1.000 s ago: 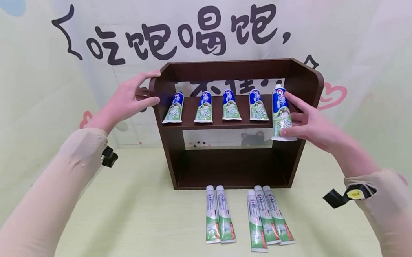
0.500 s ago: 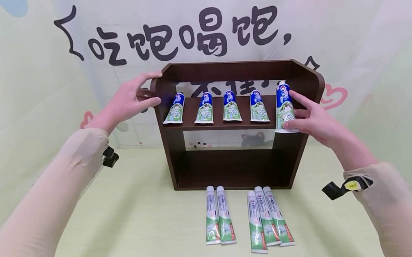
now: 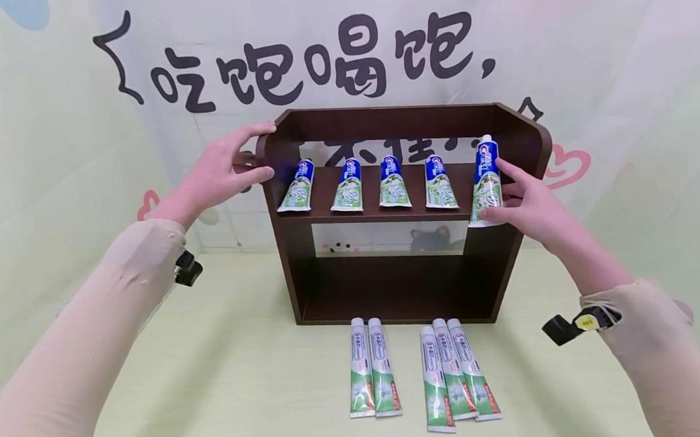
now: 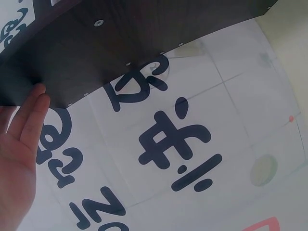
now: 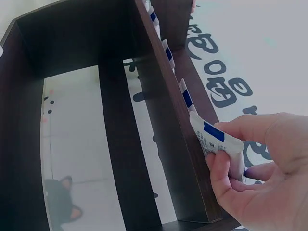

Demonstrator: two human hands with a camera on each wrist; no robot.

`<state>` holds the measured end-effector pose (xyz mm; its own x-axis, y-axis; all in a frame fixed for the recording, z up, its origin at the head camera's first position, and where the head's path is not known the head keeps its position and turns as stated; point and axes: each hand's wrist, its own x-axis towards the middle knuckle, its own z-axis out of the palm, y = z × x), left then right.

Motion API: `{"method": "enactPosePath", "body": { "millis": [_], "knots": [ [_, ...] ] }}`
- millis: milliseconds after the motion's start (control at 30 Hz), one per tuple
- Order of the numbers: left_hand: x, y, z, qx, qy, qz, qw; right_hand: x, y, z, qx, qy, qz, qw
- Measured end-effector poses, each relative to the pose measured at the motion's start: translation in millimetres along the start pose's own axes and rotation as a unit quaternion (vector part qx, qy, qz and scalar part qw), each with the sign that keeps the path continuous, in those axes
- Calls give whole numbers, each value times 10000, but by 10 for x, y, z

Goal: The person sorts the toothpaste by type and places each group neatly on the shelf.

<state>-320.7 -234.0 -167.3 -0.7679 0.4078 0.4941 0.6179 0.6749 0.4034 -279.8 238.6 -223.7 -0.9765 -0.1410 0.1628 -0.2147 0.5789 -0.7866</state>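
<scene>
My right hand (image 3: pixel 536 210) pinches a blue-and-green toothpaste tube (image 3: pixel 485 183) between thumb and fingers, cap up, at the right end of the upper shelf. In the right wrist view, the flat end of this toothpaste tube (image 5: pixel 217 137) lies close to the front edge of the shelf board. My left hand (image 3: pixel 217 170) rests against the left side panel of the dark brown rack (image 3: pixel 380 215). Straight fingers (image 4: pixel 30 115) touch that panel in the left wrist view. Several matching tubes (image 3: pixel 392 182) lean in a row on the upper shelf.
White-and-green toothpaste tubes lie on the table (image 3: pixel 264 384) before the rack: a pair (image 3: pixel 372 367) on the left and three more (image 3: pixel 456 372), overlapping, on the right. The rack's lower shelf (image 3: pixel 390 286) is beneath the row. A printed backdrop (image 3: pixel 339 39) hangs behind.
My right hand has moved the held toothpaste tube slightly up and to the right, toward the rack's right panel, and the tube now tilts a little. My left hand stays on the rack.
</scene>
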Motion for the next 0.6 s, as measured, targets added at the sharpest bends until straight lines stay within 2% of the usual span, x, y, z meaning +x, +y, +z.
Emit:
{"method": "enactPosePath", "body": {
  "millis": [300,467,600],
  "knots": [
    [-5,-14,-6,-11,22,-12,10000,-64,-18,67,-272,175,-183,9993],
    [-15,-10,-3,43,25,2,10000,-130,-22,110,-707,455,-323,9959],
    [-9,-11,2,50,18,3,10000,-165,-19,134,-794,670,-376,9939]
  ]
}}
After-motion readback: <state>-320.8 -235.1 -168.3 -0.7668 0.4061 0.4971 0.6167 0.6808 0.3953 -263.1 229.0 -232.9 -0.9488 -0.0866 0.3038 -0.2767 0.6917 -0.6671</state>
